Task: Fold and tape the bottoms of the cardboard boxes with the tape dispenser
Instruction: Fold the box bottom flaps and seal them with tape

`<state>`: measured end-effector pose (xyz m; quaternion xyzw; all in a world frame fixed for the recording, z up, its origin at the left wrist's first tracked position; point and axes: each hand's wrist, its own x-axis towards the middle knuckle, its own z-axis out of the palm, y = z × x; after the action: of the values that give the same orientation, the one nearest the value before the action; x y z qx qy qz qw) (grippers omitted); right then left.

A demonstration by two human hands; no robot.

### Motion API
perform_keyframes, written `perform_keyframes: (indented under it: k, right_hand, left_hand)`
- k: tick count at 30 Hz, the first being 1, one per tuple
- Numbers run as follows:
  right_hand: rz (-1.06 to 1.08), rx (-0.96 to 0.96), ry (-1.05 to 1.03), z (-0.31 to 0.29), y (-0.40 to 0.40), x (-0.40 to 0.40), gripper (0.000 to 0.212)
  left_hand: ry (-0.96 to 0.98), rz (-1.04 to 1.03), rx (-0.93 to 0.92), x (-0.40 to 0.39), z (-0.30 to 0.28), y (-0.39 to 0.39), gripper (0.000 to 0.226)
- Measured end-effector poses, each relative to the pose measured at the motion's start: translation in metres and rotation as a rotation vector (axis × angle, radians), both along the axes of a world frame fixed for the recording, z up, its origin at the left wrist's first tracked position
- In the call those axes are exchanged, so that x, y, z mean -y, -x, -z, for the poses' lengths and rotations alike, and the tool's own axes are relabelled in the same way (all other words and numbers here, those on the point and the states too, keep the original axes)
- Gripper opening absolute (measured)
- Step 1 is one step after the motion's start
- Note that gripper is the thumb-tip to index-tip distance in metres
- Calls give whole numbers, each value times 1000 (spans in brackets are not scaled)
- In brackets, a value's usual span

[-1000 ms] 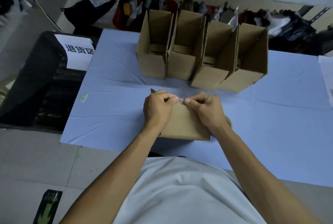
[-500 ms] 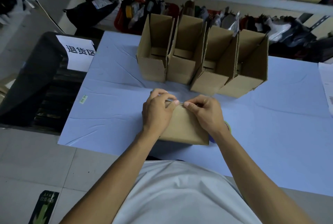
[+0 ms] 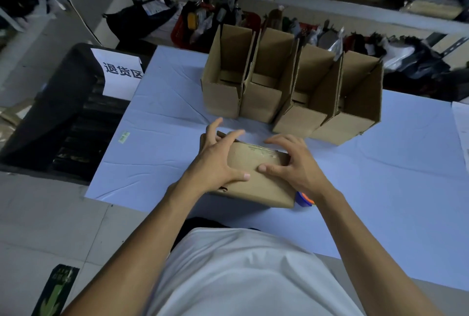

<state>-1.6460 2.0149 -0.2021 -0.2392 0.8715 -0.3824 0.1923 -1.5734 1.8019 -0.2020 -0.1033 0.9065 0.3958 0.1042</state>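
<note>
Hands, left and right, rest spread fingers on the cardboard box; seemingly pressing, not gripping.

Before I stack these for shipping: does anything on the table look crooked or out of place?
The row of four open boxes is uneven: the two on the right sit skewed and splay outward. The tape dispenser is mostly hidden behind the box under both hands.
</note>
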Motion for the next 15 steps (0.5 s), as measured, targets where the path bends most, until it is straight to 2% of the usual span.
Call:
perform_keyframes:
  k: [2, 4, 6, 8, 11, 15]
  right_hand:
    - [37, -3, 2, 4, -1, 0, 39]
    - [135, 21, 43, 6, -5, 7, 22]
    - [214, 88, 70, 6, -7, 14, 23]
    - [117, 154, -7, 4, -1, 15, 27]
    - [-126, 311, -120, -3, 12, 10, 23]
    - [-263, 446, -200, -1, 14, 9, 29]
  left_hand:
    - [42, -96, -67, -1, 3, -8, 92]
    - [70, -171, -113, -5, 5, -11, 73]
    - [158, -110, -106, -14, 5, -6, 59]
    - [250, 19, -56, -22, 4, 1, 49]
    - [276, 136, -16, -24, 1, 3, 39]
    - [263, 204, 102, -16, -4, -1, 42]
